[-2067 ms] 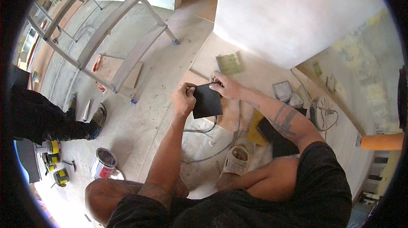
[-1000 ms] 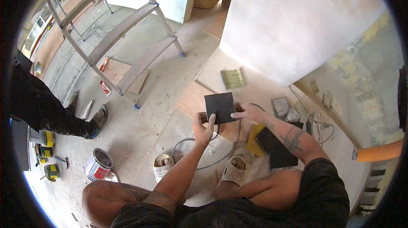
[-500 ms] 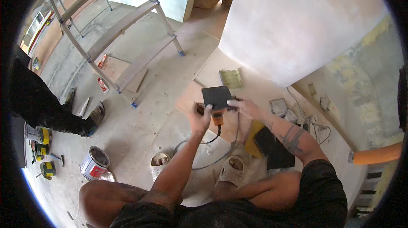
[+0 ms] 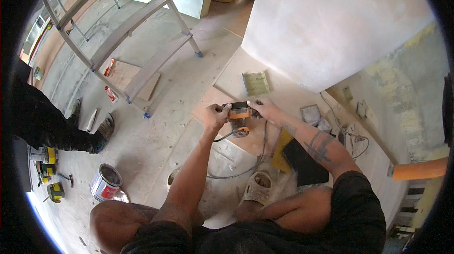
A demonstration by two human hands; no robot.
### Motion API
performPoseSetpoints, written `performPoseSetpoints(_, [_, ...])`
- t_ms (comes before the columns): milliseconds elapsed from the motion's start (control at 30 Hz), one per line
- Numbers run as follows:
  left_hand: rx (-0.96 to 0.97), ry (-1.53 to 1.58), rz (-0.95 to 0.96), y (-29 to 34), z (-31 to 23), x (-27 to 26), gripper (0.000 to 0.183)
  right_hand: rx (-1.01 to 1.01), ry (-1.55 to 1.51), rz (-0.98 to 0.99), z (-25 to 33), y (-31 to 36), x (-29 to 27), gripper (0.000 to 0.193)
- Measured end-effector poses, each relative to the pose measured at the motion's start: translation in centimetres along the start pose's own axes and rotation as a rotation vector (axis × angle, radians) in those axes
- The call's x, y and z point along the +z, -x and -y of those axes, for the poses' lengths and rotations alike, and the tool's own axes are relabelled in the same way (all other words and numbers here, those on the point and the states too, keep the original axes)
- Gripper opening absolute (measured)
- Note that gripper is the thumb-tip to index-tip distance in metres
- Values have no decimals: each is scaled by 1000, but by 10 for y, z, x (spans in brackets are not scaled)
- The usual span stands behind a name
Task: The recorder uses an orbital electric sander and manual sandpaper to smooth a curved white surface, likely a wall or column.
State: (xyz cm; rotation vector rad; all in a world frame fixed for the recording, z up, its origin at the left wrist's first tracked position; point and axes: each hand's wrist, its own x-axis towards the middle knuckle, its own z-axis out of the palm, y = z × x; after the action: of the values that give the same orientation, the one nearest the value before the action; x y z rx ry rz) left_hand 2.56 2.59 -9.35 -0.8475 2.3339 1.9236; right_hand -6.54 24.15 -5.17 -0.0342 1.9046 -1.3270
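Both hands grip an orange and black sheet sander [image 4: 240, 113] in front of me, its power cord trailing below. At the left end of its black pad, my left hand [image 4: 217, 117] is closed with the thumb on the edge. My right hand [image 4: 265, 109] is closed on the right end, thumb on top. The pad's flat face is now mostly turned out of sight. Just beyond lies a curled piece of greenish sandpaper [image 4: 256, 83]. A black sheet [image 4: 305, 163] and a yellow sheet [image 4: 283, 152] lie under my right forearm.
A metal stepladder [image 4: 135, 41] stands ahead left, near another person's dark-trousered leg [image 4: 52, 112]. A paint can [image 4: 106, 183] and several smaller tubs are at left. A large white panel [image 4: 326, 27] stands ahead right; loose cable [image 4: 352, 138] lies below it.
The sander has been tilted: its flat black pad faced me before, and now the orange body shows with the pad edge-on. Both hands still hold its ends.
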Motion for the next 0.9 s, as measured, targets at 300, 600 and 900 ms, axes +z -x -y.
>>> performPoseSetpoints(300, [56,-371,93,-9,-19,-7,41,-414,722,-153,-13,-13,-23,33])
performPoseSetpoints(600, [710,-492,302,-32,-21,-24,37,-703,911,-104,31,6,-15,45])
performPoseSetpoints(900, [623,-714,486,-29,-51,-33,27,-689,1015,88,48,6,-5,26])
